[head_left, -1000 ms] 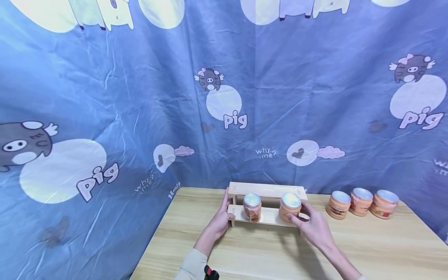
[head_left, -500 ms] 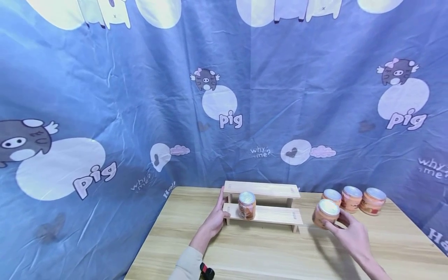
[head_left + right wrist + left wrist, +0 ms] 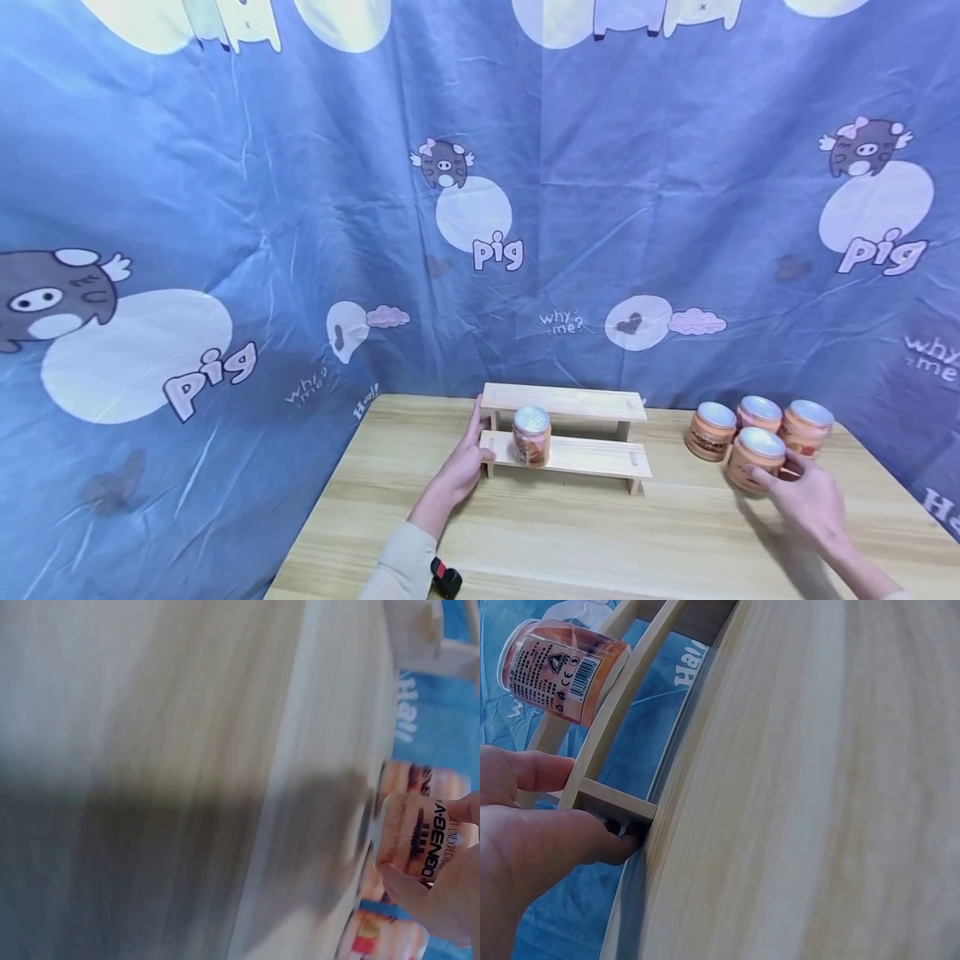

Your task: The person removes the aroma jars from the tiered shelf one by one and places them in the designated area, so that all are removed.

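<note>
My left hand (image 3: 459,468) grips the left end of a two-step wooden display rack (image 3: 600,457). In the left wrist view its thumb and fingers lie around the end of the lower step. One orange jar (image 3: 531,443) with a silver lid stands on that step, near the left hand; its barcode label (image 3: 555,671) faces the left wrist camera. Off to the right, my right hand (image 3: 813,507) holds a similar jar (image 3: 752,465) between thumb and fingers. Dark lettering shows on this held jar (image 3: 416,836) in the right wrist view, its base close over the table.
Three more orange jars stand behind the held one: a left jar (image 3: 708,440), a middle jar (image 3: 759,409) partly hidden, and a right jar (image 3: 810,423). The wooden table (image 3: 555,533) ends at a blue curtain (image 3: 352,233) printed with pigs.
My right hand has lifted the jar off the right side of the rack's lower step and carried it right, to the front of the other jars. The left hand stays on the rack.
</note>
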The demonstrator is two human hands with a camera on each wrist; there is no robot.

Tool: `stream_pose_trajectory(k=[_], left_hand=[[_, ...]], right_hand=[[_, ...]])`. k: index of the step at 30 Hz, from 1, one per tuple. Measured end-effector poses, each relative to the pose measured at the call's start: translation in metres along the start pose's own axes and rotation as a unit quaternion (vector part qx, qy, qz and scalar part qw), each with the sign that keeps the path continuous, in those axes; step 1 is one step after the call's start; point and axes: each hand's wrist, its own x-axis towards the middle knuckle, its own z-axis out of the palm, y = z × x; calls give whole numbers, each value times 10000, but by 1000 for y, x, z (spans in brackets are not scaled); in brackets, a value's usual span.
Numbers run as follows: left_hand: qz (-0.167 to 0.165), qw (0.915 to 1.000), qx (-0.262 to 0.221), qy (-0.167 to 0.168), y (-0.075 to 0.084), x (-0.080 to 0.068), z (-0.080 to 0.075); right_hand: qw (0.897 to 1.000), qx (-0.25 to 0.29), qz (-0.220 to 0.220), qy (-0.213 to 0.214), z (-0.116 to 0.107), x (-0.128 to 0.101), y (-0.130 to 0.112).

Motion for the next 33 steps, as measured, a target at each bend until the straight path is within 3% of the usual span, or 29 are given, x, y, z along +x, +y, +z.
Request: stream_pose_trajectory(k=[8, 21, 26, 30, 33], left_hand=[[2, 10000, 36, 54, 0, 1, -1], [88, 9999, 45, 61, -3, 0, 3], [88, 9998, 20, 186, -3, 2, 3], [76, 9998, 39, 186, -4, 4, 2], [42, 9998, 76, 181, -5, 3, 1]], right_hand=[[9998, -150, 82, 117, -1, 16, 18], [9985, -15, 19, -552, -5, 17, 31], [9997, -113, -156, 120, -6, 21, 7], [9956, 148, -460, 799, -5, 22, -30], [9913, 511, -697, 991, 4, 16, -62]])
